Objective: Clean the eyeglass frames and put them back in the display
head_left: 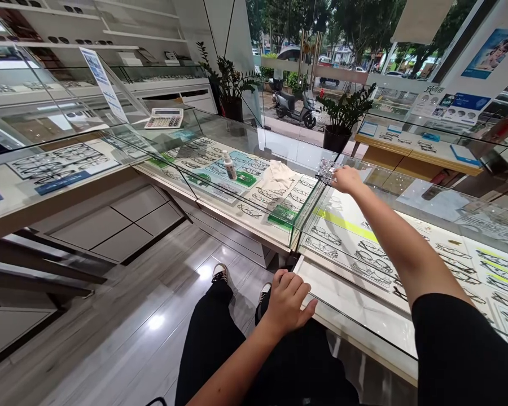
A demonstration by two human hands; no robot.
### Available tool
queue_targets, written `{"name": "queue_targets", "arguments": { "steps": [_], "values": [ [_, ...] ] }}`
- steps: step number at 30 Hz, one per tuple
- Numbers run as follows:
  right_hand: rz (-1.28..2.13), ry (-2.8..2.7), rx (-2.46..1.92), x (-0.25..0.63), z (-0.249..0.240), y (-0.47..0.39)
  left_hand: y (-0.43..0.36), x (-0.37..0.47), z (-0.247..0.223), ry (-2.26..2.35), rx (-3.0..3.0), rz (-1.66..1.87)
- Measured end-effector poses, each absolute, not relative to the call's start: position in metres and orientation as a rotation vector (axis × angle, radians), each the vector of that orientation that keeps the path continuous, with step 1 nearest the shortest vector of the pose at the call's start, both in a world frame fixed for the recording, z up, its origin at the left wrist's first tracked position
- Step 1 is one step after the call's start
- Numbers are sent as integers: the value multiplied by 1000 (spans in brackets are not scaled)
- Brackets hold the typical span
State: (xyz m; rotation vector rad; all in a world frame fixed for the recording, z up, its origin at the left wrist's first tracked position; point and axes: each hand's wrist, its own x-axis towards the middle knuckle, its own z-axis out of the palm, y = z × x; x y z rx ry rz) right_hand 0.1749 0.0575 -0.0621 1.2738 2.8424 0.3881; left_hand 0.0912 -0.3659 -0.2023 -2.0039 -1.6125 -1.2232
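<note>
My right hand (347, 179) reaches out to the far part of the glass counter top, fingers closed at a small cluster of shiny clear and dark eyeglasses (325, 170). Fine detail there is too small to make out. By the near edge of the counter, my left hand (287, 299) is loosely curved, thumb apart, with nothing in it. Rows of eyeglasses (372, 256) lie inside the glass display case (359, 310) under my right arm. A crumpled white cloth (278, 176) and a small spray bottle (229, 167) are on the adjoining case, left of my right hand.
More eyeglasses (61, 160) fill the case at left. A calculator (164, 118) sits on the far left counter. Potted plants (232, 84) stand by the glass front. Glass edges meet at the case corner (294, 239). Below is the wood-look floor (152, 293).
</note>
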Motion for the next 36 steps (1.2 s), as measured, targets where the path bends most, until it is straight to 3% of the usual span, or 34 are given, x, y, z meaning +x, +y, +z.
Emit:
{"name": "queue_targets", "arguments": {
  "steps": [9,15,19,22,26,30,36],
  "values": [
    [331,2802,1477,162,-70,48,-365,91,-206,-1627,-2004,-1228],
    [315,2983,1428,181,-32,-21,-365,92,-203,-1596,-2013,-1248],
    [-140,3246,1091,210,-1,-115,-366,93,-202,-1597,-2016,-1240],
    [-615,3124,851,240,1,-188,-368,94,-200,-1608,-2017,-1216],
    [-744,2811,906,275,-40,-248,-372,93,-199,-1616,-2021,-1208],
    [-374,2730,1066,289,-108,-247,-375,93,-199,-1620,-2031,-1217],
    [39,2740,1319,273,-173,-169,-377,93,-200,-1613,-2030,-1228]
  ]
}}
